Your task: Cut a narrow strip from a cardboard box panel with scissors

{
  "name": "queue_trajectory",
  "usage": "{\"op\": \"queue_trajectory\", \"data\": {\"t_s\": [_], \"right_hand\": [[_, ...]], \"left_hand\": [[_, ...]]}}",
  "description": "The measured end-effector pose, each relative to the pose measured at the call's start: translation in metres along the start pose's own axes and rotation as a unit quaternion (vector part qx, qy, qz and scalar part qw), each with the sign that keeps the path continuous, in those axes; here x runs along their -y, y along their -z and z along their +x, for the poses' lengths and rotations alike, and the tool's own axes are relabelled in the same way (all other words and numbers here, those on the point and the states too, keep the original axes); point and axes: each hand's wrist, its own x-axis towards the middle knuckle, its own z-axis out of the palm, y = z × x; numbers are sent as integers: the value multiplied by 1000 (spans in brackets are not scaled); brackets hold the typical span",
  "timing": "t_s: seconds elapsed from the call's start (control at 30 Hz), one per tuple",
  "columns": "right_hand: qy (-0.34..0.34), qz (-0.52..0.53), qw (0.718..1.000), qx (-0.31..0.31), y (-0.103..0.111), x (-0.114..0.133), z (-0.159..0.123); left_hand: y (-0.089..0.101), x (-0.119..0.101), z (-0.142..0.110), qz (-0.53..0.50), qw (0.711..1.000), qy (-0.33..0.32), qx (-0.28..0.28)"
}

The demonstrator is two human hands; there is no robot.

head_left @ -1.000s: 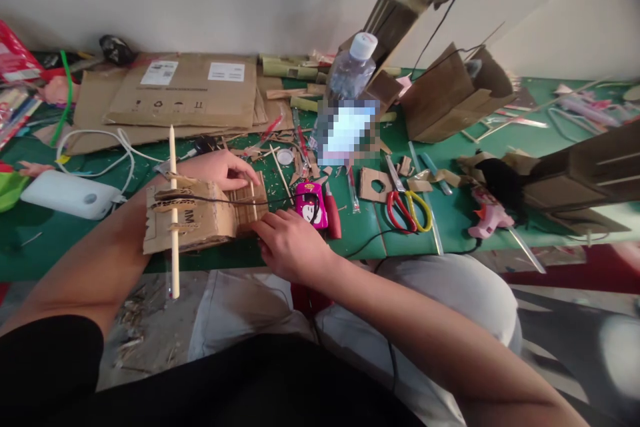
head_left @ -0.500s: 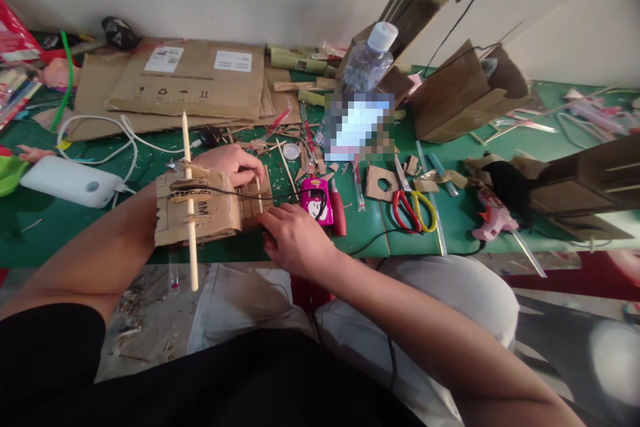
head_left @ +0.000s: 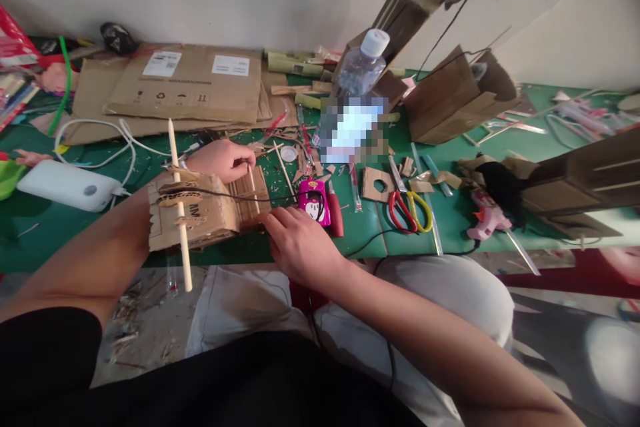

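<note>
In front of me lies a cardboard model (head_left: 213, 213) with a thick pointed wooden rod (head_left: 183, 240) through its near-left end and a cardboard disc (head_left: 175, 195) on that rod. A short thin stick (head_left: 253, 181) spans its slatted right end. My left hand (head_left: 220, 161) reaches behind the model, its curled fingers closed at the stick's far end. My right hand (head_left: 303, 240) is closed at the near end; its fingertips are partly hidden. A black cord (head_left: 225, 197) runs from the disc over the model towards a pink box (head_left: 314, 202) beside my right hand.
Red-and-yellow scissors (head_left: 407, 207) and a pink glue gun (head_left: 487, 217) lie to the right. Behind stand a plastic bottle (head_left: 363, 67) and a tall cardboard box (head_left: 457, 97). A white power bank (head_left: 65, 183) with its cable sits left, near flat cardboard (head_left: 185, 93). Scraps litter the green table.
The view has shifted slightly. The thin stick leans a little more, its far end further left, and my right hand's fingers are drawn closer together. Both hands stay at the stick's ends.
</note>
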Motion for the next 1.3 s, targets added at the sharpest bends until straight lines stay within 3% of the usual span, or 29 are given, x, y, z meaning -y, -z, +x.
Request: {"op": "queue_trajectory", "data": {"t_s": [0.2,0.4,0.63,0.93,1.3], "right_hand": [[2,-37,999,-38,3,1,-13],[-51,-41,998,-19,-4,8,-8],[-74,-50,996,-2,-14,8,-1],[-102,-52,992,48,-9,11,8],[-107,-56,989,83,-7,15,5]], "left_hand": [[3,3,0,-20,1000,-15,11],[7,2,-1,-78,997,-25,15],[23,13,-6,-118,989,-23,82],[24,29,-6,-138,987,-63,46],[24,31,-6,-179,979,-68,66]]}}
